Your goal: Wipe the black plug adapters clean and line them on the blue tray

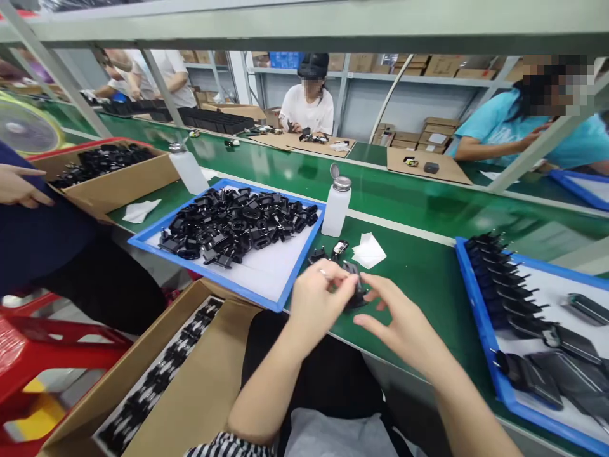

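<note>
Near the bench's front edge, my left hand (311,295) is closed in a pinch, thumb against forefinger; whatever it may hold is too small or hidden to name. My right hand (406,317) is just to its right, thumb and fingers apart, with nothing seen in it. Black plastic parts (356,300) lie beneath and behind the fingertips, partly covered by them. Just beyond is a small black piece with a pale inside (339,247). A folded white wipe (369,251) rests on the green bench behind my hands.
A blue-rimmed tray (280,298) heaped with black plug parts stands left, a white pump bottle (337,206) by its corner. Another blue-rimmed tray (480,317) with black adapters is at right. A cardboard box (204,368) sits low left. Co-workers sit across; another person stands left.
</note>
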The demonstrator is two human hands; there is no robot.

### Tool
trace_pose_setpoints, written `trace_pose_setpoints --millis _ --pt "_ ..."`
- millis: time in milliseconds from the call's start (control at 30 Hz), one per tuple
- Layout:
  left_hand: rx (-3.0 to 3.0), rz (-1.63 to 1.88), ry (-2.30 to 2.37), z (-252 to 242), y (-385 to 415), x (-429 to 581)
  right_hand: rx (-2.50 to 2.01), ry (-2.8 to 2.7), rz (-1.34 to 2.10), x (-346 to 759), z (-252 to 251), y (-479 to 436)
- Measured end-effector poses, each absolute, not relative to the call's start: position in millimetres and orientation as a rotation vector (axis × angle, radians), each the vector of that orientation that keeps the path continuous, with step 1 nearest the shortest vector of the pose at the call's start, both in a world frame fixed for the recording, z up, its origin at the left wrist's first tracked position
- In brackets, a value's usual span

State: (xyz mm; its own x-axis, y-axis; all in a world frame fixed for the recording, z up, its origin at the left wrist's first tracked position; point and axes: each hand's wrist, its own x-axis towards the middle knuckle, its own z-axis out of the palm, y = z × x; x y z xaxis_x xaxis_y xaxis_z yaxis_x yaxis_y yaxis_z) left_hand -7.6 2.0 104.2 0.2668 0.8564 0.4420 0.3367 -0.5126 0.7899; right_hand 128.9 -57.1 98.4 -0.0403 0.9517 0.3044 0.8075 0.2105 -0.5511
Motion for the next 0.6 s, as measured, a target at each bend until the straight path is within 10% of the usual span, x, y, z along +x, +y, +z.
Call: trace_pose_setpoints --millis 600 --pt "2.207 1.088 1.333 16 -11 24 -1.239 -0.708 0.996 159 54 -47"
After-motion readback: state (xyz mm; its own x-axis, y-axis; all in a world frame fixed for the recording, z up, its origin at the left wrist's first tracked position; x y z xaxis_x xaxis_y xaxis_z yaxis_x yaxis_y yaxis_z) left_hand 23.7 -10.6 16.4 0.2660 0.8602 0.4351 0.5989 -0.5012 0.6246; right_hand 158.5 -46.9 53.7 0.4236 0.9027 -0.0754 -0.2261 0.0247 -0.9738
